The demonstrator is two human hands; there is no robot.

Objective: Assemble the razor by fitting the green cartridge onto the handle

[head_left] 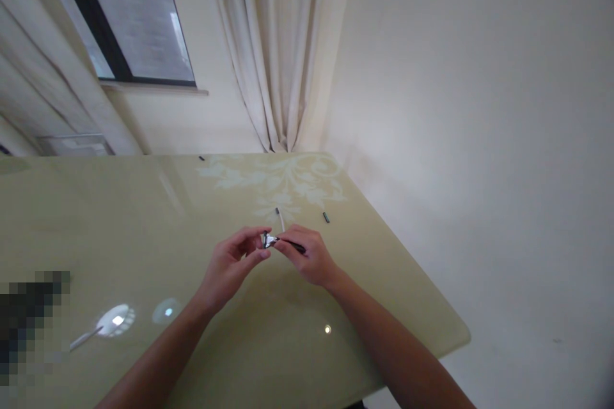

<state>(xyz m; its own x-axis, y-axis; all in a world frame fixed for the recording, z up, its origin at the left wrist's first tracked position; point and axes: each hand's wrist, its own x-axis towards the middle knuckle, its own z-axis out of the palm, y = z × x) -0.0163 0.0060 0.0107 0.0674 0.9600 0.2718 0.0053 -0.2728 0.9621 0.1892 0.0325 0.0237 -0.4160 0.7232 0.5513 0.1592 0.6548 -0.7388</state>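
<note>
Bare forearms (160, 348) extend over a glossy pale-green table (119, 217). Right hand (309, 259) pinches a black-and-silver razor-like tool (270, 241) above it; left hand (228, 265) brackets the tool's head between thumb and fingers, contact undetermined. Beyond: thin white dark-tipped stick (281, 222), small black oblong piece (326, 217).

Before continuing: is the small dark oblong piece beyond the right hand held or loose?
Loose: the dark piece lies on the glossy yellow-green table, apart from the right hand.

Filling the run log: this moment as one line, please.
right hand: grips razor-like tool | left hand: at its silvery head | beyond: white stick, small dark piece
</note>
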